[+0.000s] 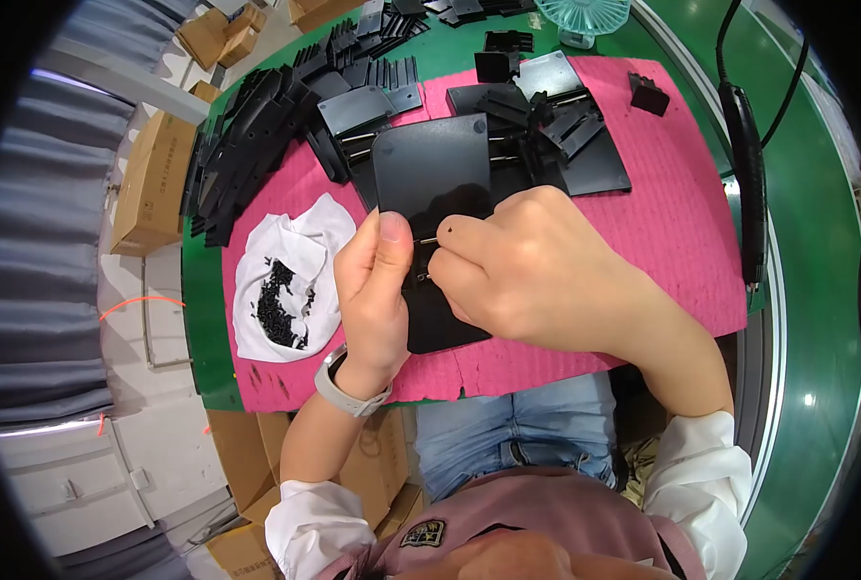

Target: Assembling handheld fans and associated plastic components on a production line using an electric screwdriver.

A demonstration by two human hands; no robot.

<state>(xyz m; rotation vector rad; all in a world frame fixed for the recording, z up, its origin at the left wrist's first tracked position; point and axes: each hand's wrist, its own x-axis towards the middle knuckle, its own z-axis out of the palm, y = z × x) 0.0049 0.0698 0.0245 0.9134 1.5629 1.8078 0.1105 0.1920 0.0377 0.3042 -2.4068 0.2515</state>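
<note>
Mauve top: nearest us, our chest fills the lower edge, with white sleeves pushed up at both arms.
Green table: we sit before its broad surface, which runs up the right side.
Pink mat: we have this ribbed sheet laid on the table, its near edge frayed.
Pile of black parts: we see ribbed and flat pieces heaped at the far left, partly on the mat.
Black plate assembly: we hold this piece over the middle of the mat, one panel on the far side of our hands, another on the near side; whether it touches the mat we cannot tell.
Right hand: our fingers curl tightly at the assembly's middle, beside a thin metal pin; whether they pinch it we cannot tell.
White cloth: we have it bunched left of our hands.
Left hand: we press the thumb on the assembly's left side; the other fingers are mostly hidden.
Corded tool: its black handle hangs at our right.
Teal fan: we see it at the far edge.
Watch: we wear its pale strap on the left wrist.
Black bits: tiny pieces lie heaped on the cloth.
</note>
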